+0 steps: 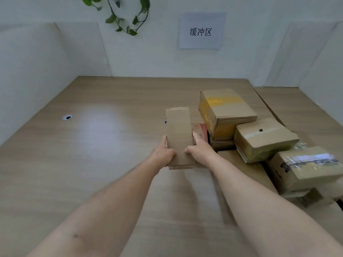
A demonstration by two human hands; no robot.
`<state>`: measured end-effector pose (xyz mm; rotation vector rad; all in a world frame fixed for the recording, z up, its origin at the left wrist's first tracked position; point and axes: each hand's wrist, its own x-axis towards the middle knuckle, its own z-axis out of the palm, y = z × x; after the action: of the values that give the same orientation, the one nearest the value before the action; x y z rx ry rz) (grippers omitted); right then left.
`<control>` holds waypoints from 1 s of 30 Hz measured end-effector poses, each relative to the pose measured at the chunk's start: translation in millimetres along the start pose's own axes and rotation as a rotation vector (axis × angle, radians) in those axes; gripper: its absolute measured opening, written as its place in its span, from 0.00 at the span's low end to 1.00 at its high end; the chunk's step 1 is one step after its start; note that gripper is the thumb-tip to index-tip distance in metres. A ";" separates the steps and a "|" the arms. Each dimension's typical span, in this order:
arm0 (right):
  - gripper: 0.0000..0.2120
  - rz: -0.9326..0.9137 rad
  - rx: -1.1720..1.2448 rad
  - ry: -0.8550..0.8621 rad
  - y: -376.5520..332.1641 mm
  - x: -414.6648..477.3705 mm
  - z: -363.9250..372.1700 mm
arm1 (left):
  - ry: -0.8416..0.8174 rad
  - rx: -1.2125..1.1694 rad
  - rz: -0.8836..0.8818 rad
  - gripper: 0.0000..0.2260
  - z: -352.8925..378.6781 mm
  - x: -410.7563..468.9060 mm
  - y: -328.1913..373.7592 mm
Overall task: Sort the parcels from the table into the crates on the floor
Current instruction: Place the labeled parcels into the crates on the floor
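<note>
A narrow brown cardboard parcel (178, 127) stands lengthwise over the wooden table (96, 145), held at its near end from both sides. My left hand (163, 154) grips its left edge and my right hand (199, 150) grips its right edge, thumb along the side. Just behind my right hand lies a small red-and-white box (200, 129). To the right is a pile of parcels: a box with yellow tape (225, 111), a box with a small hole in its top (263, 139), and a box with a torn label (308, 166). No crates are in view.
White partition walls enclose the table at the back and left. A paper sign (201, 31) with printed characters hangs on the back wall, and a green vine (126, 15) hangs above. Two cable holes (68, 117) sit in the tabletop. A second table surface (306, 115) adjoins on the right.
</note>
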<state>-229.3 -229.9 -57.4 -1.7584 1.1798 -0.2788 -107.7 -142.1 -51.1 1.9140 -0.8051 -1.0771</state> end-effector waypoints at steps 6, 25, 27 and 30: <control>0.37 -0.065 -0.036 -0.172 -3.7 -6.4 38.1 | 0.080 -0.015 -0.100 0.36 -20.6 -34.7 -34.9; 0.24 -0.272 -0.067 -0.544 -89.8 -65.9 211.9 | 0.565 -0.388 -0.239 0.34 -153.3 -151.0 -136.4; 0.29 -0.297 -0.110 -0.592 -107.6 -81.7 239.4 | 0.574 -0.399 -0.247 0.39 -176.1 -172.0 -147.6; 0.42 -0.300 -0.202 -0.659 -135.4 -107.8 284.5 | 0.644 -0.438 -0.293 0.46 -211.3 -206.8 -171.0</control>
<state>-24.5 32.7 -60.6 -1.9840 0.4814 0.2470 13.6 177.2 -45.8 1.8496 0.0696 -0.6496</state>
